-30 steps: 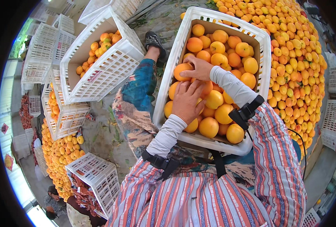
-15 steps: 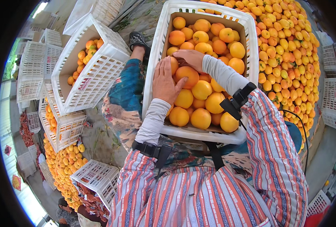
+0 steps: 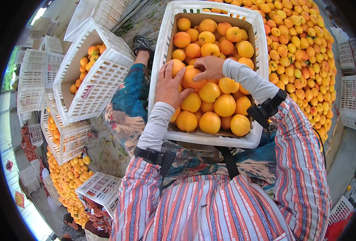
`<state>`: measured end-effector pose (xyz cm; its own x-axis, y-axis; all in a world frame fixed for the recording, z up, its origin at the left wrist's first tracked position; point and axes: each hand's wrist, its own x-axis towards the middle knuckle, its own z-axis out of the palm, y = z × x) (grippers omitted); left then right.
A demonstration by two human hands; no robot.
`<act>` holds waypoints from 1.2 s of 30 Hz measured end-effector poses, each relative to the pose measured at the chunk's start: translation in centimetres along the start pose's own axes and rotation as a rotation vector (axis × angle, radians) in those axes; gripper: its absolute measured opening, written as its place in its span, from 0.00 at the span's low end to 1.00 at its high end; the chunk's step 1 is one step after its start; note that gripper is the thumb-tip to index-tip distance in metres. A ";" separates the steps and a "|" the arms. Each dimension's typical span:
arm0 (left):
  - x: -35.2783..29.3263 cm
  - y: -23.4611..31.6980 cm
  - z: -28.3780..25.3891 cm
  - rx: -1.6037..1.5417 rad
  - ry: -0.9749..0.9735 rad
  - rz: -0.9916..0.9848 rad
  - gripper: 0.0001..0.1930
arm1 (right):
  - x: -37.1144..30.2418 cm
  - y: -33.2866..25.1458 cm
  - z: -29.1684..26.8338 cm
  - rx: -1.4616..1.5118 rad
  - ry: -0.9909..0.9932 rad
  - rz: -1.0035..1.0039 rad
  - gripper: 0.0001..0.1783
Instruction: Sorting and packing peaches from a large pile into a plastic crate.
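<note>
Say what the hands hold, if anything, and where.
The right hand touches the upper right of an orange fruit; the left hand touches the near side of a neighbouring fruit. Whether they're gripped, I can't tell.

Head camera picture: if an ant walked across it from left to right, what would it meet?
Stack of white crates → tilted white crate with fruit inside → black shoe → left hand → right hand → big heap of orange-yellow fruit → white crates at the far right.
</note>
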<state>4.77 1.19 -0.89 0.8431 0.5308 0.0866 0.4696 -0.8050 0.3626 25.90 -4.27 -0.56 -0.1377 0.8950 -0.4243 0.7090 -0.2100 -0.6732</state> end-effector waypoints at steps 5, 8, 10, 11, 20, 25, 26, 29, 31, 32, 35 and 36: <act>-0.2 -0.1 -0.2 0.007 -0.007 -0.024 0.37 | -0.1 -0.4 1.8 -0.044 0.155 -0.008 0.31; -0.1 0.6 0.5 0.097 -0.013 0.033 0.39 | -0.7 0.3 2.3 0.013 0.173 0.016 0.32; -0.1 0.8 0.6 0.092 -0.001 0.040 0.38 | -1.3 -0.1 1.8 0.031 0.141 0.058 0.35; -0.2 0.7 0.5 0.104 -0.001 0.031 0.38 | -1.6 -0.4 1.3 -0.010 0.066 0.069 0.36; -1.3 -1.0 1.1 0.126 -0.010 -0.013 0.35 | -21.1 -1.2 -15.5 -0.370 0.148 0.386 0.30; -1.1 -1.3 0.5 0.156 0.047 0.006 0.35 | -37.5 6.0 -13.3 -0.184 0.457 0.675 0.29; -0.1 0.0 1.3 0.082 0.068 0.066 0.35 | -42.0 3.8 -11.6 -0.048 0.526 0.854 0.28; -0.2 -0.4 1.5 0.112 0.073 0.075 0.35 | -42.7 8.7 -2.2 0.272 0.458 0.914 0.23; -0.9 -1.5 1.4 0.110 0.074 0.069 0.35 | -41.0 9.8 2.4 0.105 0.146 0.827 0.26; -0.4 -0.4 1.8 0.080 0.060 0.075 0.35 | -44.3 15.4 6.7 -0.211 0.145 0.587 0.27; -1.8 -1.3 0.5 0.115 0.078 0.073 0.35 | -38.8 14.1 8.7 0.060 -0.114 0.998 0.30; -1.0 0.1 1.1 0.065 0.075 0.106 0.35 | -41.5 15.1 10.8 0.041 0.052 0.997 0.33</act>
<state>4.20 0.32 -1.95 0.8679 0.4585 0.1911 0.3972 -0.8716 0.2872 34.87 -48.80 0.37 0.5380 0.3186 -0.7804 0.4602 -0.8867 -0.0448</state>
